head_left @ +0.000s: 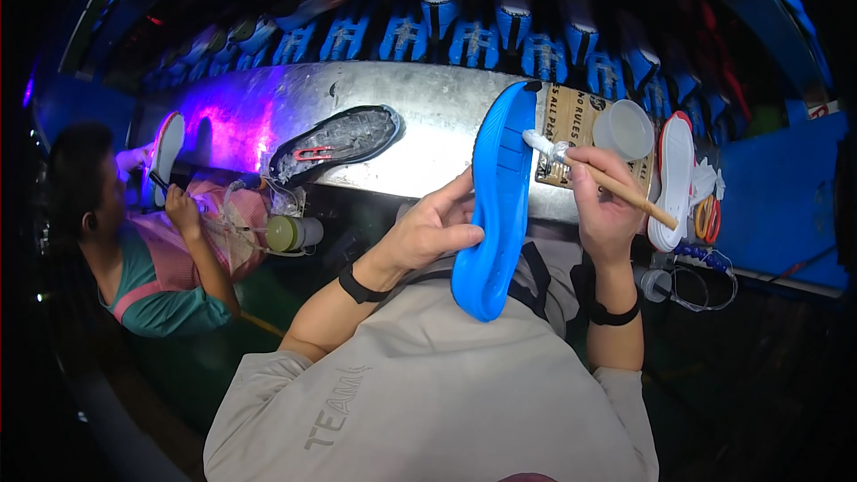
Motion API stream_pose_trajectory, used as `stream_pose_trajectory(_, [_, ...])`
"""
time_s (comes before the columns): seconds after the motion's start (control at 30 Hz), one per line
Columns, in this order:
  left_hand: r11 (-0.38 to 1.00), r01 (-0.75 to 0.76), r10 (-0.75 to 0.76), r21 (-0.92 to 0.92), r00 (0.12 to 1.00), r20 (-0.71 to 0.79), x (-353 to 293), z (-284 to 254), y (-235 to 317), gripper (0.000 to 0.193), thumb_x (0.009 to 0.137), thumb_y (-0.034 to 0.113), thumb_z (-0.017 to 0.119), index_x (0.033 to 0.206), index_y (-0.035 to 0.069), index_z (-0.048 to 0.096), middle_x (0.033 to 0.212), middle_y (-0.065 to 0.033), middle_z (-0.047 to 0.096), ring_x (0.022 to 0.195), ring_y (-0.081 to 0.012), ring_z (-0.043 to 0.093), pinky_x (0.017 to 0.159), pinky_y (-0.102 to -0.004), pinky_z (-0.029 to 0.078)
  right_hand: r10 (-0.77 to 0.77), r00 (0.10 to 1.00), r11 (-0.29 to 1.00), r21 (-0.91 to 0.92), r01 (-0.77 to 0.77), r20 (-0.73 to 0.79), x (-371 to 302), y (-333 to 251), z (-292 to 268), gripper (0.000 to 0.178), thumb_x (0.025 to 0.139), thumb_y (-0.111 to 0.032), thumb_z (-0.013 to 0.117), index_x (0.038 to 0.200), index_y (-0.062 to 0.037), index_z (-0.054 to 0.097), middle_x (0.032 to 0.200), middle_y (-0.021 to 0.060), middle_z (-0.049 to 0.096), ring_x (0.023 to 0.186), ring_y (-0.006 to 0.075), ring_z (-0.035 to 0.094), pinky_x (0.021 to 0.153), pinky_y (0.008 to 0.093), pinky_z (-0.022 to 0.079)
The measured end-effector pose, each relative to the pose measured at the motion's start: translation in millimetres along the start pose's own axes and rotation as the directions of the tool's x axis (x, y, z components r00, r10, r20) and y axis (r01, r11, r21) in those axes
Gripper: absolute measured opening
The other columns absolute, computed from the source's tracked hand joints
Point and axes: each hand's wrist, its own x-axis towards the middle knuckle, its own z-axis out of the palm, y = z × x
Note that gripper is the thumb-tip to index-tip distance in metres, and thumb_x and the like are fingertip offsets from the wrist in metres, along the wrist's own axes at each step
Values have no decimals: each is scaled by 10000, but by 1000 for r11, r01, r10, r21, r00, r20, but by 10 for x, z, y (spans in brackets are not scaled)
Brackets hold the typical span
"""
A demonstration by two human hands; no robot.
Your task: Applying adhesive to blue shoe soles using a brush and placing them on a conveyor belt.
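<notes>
My left hand grips a bright blue shoe sole by its left edge, thumb on the near side and fingers behind. The sole is held up lengthwise in front of my chest, its hollow inner face toward me. In my right hand is a brush with a wooden handle, pinched between thumb and fingers. Its white, coated head is beside the sole's right rim, near the upper part; whether it touches I cannot tell. A clear plastic cup stands on a piece of printed cardboard just beyond that hand.
A dark shoe upper lies on the metal bench. At right are a white sole with red edging and tape rolls. Blue-and-white shoe parts line a rack behind. At left, a co-worker holds another sole.
</notes>
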Motion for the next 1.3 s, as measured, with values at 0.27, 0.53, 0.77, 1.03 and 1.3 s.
stream_pose_trajectory(0.27, [997, -31, 34, 76, 998, -45, 4, -21, 123, 880, 914, 18, 634, 1613, 34, 101, 1497, -154, 438, 1323, -223, 500, 1091, -371, 442, -37, 984, 998, -37, 44, 177, -70, -99, -39, 59, 825, 5, 665, 877, -8, 690, 784, 68, 663, 554, 97, 506, 512, 247, 392])
stream_pose_trajectory(0.53, [990, -54, 58, 134, 998, -28, 19, -11, 191, 878, 908, 4, 641, 1611, 29, 114, 1492, -158, 440, 1308, -219, 507, 1089, -368, 440, -32, 987, 999, -17, 35, 160, -80, -196, -43, 54, 814, -3, 665, 861, -18, 689, 743, 50, 641, 513, 82, 452, 482, 247, 351])
stream_pose_trajectory(0.77, [987, -72, 81, 146, 995, -61, 29, -31, 244, 868, 908, 31, 652, 1605, 16, 135, 1486, -163, 448, 1318, -237, 500, 1104, -379, 424, -79, 977, 995, -38, 88, 200, -89, -244, -56, 33, 800, 2, 665, 827, -14, 676, 730, 60, 637, 526, 111, 508, 496, 261, 387])
stream_pose_trajectory(1.03, [991, -68, 78, 117, 993, -85, 16, -117, 225, 858, 912, 90, 655, 1601, 17, 148, 1461, -156, 473, 1308, -236, 514, 1096, -378, 432, -87, 960, 996, -9, 93, 267, -173, -368, -101, 49, 746, 12, 660, 791, -6, 668, 665, 81, 616, 539, 169, 550, 516, 301, 426])
stream_pose_trajectory(1.3, [971, -100, 77, -218, 991, -109, 2, -147, 257, 742, 931, 278, 556, 1558, 9, 264, 1436, -234, 499, 1230, -351, 588, 1025, -455, 517, 115, 992, 941, 328, -90, -60, -329, -185, -140, 180, 933, -115, 616, 1014, 39, 666, 927, 81, 649, 759, 105, 576, 686, 226, 453])
